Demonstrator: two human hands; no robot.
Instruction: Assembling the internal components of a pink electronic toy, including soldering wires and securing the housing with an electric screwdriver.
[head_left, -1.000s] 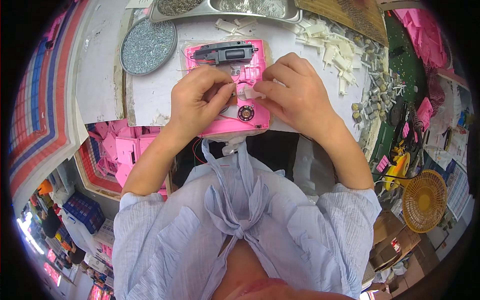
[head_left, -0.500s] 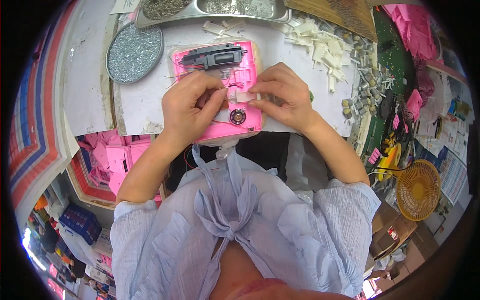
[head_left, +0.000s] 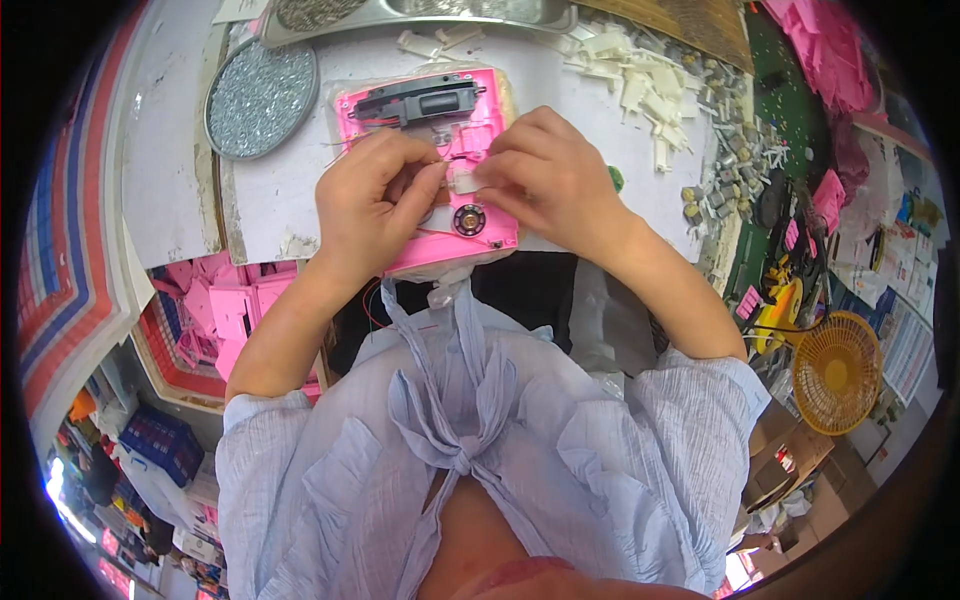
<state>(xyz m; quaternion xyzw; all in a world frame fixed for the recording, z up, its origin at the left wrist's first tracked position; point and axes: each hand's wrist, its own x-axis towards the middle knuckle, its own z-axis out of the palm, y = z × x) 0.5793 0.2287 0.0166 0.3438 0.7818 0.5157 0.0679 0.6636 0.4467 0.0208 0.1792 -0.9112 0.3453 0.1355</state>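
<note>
A pink plastic housing (head_left: 400,258) lies in front of me, a long black plastic part (head_left: 418,101) across its far end and a small round black speaker (head_left: 468,220) near its front. My left hand (head_left: 380,195) is closed over the left side of the housing, thumb and forefinger pinched; what sits between them is too small to make out. From the right, my right hand (head_left: 552,180) reaches in with its fingers closed on a small white plastic piece (head_left: 466,183) at the housing's middle. The fingertips hide part of that piece. Thin wires run beside my left hand.
Beyond the housing stand a round tray of small metal parts (head_left: 262,100) and a long metal tray (head_left: 420,28). White plastic pieces (head_left: 640,80) and small motors (head_left: 715,195) lie loose on the right. Pink parts fill a bin (head_left: 160,365) at lower left.
The white plastic piece and my right fingers have shifted slightly left, closer to my left fingertips. Both hands and the housing sit a little higher and further left in the picture.
</note>
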